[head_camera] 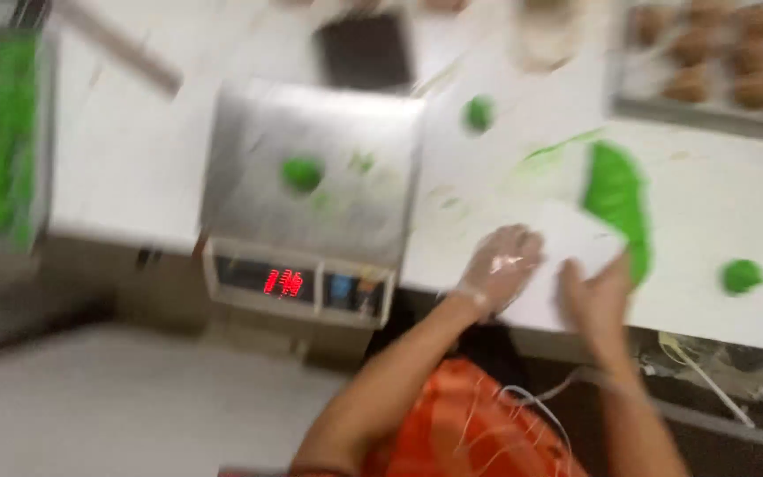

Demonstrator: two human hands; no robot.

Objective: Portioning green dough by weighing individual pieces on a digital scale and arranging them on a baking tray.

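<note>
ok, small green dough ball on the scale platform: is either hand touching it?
Apart. The head view shows the green dough ball alone on the scale; left hand and right hand rest on a white sheet well away.

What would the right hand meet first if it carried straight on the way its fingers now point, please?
Most likely the large green dough: the right hand points up and slightly right across the white sheet towards it. The picture is blurred, so this is uncertain.

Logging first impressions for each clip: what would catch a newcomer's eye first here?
The bright green dough: a long slab on the white counter beside the right hand, and a small ball on the steel scale at centre. The left hand wears a clear glove. The picture is blurred.
</note>
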